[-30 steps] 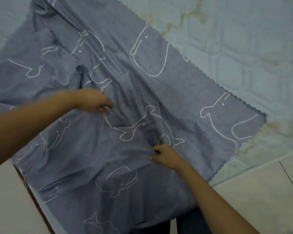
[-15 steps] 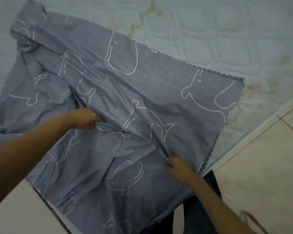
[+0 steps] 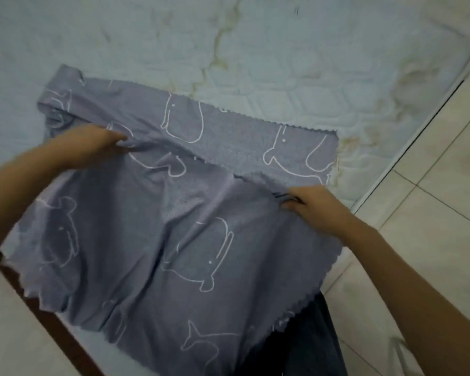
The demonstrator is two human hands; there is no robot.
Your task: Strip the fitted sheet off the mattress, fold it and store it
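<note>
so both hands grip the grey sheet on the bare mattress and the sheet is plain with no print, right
Not quite. The head view shows the sheet is not plain: it carries white outline drawings of whales. The rest holds: the left hand and the right hand each grip a bunch of it, and it lies on the bare mattress.

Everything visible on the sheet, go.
The sheet is grey-blue soft fabric printed with white outline whales, edges cut in zigzag. It lies wrinkled and partly folded on the bare mattress, a nearer layer overlapping the far strip. The left hand grips a bunched fold; the right hand pinches the fabric near its right edge.
</note>
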